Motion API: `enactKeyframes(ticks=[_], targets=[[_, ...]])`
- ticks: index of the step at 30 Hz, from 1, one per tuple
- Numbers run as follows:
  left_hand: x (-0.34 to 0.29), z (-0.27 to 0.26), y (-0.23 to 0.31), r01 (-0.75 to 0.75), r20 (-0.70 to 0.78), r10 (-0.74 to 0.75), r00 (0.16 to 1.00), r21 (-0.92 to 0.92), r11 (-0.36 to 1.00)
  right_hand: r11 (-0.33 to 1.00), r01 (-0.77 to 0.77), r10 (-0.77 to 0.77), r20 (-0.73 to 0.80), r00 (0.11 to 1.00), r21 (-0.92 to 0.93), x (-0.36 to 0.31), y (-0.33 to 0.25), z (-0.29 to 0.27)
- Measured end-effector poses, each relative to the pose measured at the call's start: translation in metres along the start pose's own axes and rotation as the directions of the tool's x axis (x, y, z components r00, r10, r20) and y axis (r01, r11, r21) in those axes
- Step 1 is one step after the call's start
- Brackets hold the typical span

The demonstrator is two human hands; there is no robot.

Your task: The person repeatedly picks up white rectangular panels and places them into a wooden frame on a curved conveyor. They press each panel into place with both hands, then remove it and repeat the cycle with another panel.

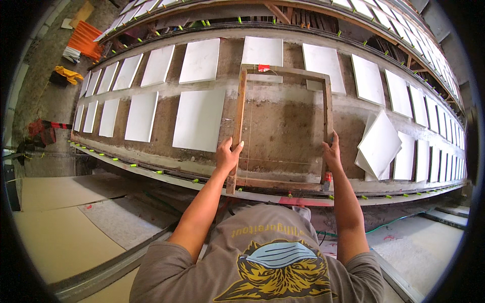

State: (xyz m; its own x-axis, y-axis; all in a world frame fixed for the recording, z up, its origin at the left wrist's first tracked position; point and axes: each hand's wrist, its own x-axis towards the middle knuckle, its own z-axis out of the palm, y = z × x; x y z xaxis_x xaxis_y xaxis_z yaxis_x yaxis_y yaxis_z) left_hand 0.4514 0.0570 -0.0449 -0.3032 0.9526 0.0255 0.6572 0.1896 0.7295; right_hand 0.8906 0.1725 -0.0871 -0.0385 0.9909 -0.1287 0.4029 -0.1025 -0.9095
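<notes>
The frame point(241, 108) is rough wood; white slabs point(199, 121) look smooth, matt.

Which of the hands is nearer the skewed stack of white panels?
Right. The right hand grips the frame's right side, just left of the stack; the left hand grips its left side, farther from the stack.

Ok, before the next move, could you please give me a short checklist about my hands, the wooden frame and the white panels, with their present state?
1. Left hand gripping the wooden frame by its left bar: ok.
2. Right hand gripping its right bar: ok.
3. Overlapping panels at right aligned: not ok, the top one sits askew.
4. Frame clear of the panel beyond its far bar: cannot tell, they overlap in view.
5. Frame lifted off the table: cannot tell.
</notes>
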Motion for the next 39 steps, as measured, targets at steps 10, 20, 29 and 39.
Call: enactKeyframes(ticks=[10,20,29,39], targets=[[0.001,0.000,0.007,0.045,0.021,-0.043,0.999,-0.139,0.989,0.995,-0.087,0.087,0.001,0.996,0.049,-0.007,-0.045,-0.001],[-0.008,0.031,-0.012,0.038,-0.144,-0.053,0.988,-0.100,0.994,0.996,-0.085,0.085,-0.004,0.996,0.035,0.000,-0.030,-0.009],[-0.007,0.034,-0.015,0.047,-0.034,-0.053,0.998,-0.161,0.986,0.997,-0.050,0.047,-0.053,0.997,-0.063,-0.002,0.011,-0.011],[-0.012,0.026,-0.005,0.097,0.011,-0.097,0.995,-0.180,0.979,0.925,-0.110,0.078,-0.100,0.992,-0.365,-0.010,-0.032,-0.014]])
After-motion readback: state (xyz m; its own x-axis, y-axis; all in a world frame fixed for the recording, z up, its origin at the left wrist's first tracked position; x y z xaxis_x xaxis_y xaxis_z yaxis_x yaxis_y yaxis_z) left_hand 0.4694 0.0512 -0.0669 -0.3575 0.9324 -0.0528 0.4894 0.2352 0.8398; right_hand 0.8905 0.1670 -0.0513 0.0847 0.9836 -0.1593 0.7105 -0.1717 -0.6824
